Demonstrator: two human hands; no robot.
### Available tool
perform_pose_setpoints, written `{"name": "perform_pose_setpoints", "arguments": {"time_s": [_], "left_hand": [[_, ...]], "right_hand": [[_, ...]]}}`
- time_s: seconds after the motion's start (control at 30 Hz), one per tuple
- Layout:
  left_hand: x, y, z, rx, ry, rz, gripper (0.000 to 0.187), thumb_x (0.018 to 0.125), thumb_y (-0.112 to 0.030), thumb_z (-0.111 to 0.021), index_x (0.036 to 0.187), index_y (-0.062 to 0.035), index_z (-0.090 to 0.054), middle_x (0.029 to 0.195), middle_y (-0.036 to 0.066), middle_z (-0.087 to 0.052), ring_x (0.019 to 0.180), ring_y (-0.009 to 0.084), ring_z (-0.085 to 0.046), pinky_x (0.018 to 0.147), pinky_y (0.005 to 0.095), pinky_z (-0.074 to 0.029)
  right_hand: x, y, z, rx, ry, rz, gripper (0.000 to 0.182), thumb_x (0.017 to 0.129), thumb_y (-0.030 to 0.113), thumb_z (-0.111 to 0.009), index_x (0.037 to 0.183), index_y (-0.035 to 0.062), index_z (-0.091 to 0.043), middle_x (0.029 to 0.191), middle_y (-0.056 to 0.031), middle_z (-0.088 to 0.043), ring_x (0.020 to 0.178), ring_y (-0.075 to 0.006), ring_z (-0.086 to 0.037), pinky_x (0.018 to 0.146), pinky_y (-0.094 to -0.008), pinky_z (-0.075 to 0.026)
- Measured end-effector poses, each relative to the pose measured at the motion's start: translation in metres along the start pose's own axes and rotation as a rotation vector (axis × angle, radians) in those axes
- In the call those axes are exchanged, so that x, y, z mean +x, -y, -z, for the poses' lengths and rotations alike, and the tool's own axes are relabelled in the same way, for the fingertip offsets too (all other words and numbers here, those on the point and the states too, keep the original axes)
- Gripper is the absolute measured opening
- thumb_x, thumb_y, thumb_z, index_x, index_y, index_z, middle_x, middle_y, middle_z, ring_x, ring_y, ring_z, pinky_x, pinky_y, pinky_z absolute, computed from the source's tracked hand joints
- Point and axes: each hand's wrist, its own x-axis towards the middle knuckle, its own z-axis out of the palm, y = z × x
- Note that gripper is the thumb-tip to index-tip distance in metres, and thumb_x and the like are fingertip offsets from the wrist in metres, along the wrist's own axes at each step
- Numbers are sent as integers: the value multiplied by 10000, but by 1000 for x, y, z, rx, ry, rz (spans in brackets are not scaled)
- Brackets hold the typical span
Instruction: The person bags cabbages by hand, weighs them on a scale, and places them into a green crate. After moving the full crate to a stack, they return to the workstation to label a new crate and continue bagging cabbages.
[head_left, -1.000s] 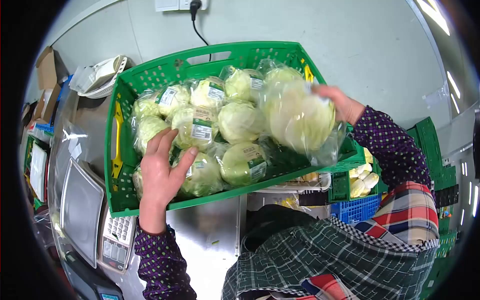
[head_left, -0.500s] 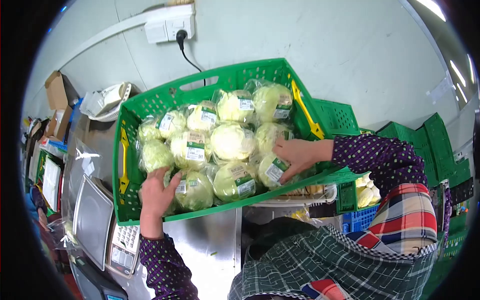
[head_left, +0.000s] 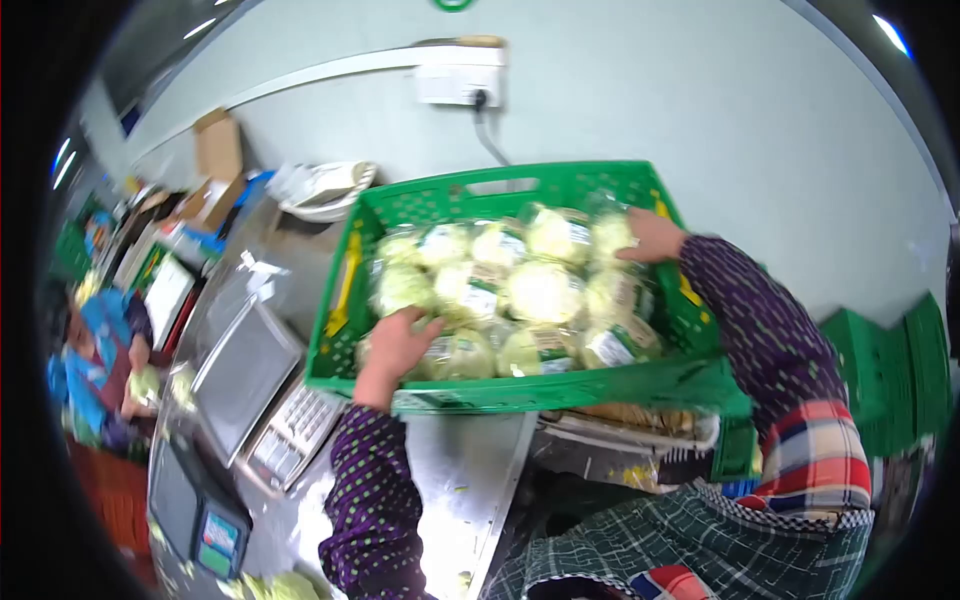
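Observation:
A green crate (head_left: 540,392) with yellow side clips holds several cabbages wrapped in clear film, many with labels. My left hand (head_left: 400,347) rests with thumb and fingers apart on the cabbages at the crate's front left corner. At the back right, my right hand (head_left: 652,237) lies against a wrapped cabbage (head_left: 611,236), its fingers spread over the side of it. A paler cabbage (head_left: 545,292) sits near the middle of the load.
Left of the crate are a scale (head_left: 247,375) with a keypad and a dark device (head_left: 200,510). A white basket (head_left: 335,205) stands behind. A co-worker (head_left: 100,350) in blue holds a cabbage at far left. Green crates (head_left: 890,365) are stacked right.
The view has swung left, bringing the co-worker into sight. My right hand has moved from the front right cabbage to the back right one. My left hand remains at the front left.

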Motion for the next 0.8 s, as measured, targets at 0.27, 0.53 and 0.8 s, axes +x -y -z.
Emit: {"name": "perform_pose_setpoints", "arguments": {"time_s": [0.27,0.53,0.8], "left_hand": [[21,28,1,268,-571,-125,518,774,-405,-670,1103,-15,-581,1161,164,-577,1069,335,-539,879,404,-454],[82,67,46,241,-299,767,544,757,-541,-598,916,-28,-683,928,187,-669,886,338,-649,783,417,-505],[55,41,66,71,-232,772,616,729,-576,-616,971,-12,-672,989,182,-666,938,320,-640,806,396,-498]], "right_hand": [[-78,-16,-13,540,-685,-307,646,803,243,-688,1297,-68,-409,1209,-231,-515,1146,-319,-504,968,-366,-409],[-42,-98,-88,933,-740,-349,268,935,270,-523,812,36,-478,523,6,-376,317,-95,-331,300,-267,-251],[-73,-18,18,1006,-303,-512,480,929,363,-527,1169,-51,-568,1106,-214,-601,943,-333,-555,803,-434,-440]]}}
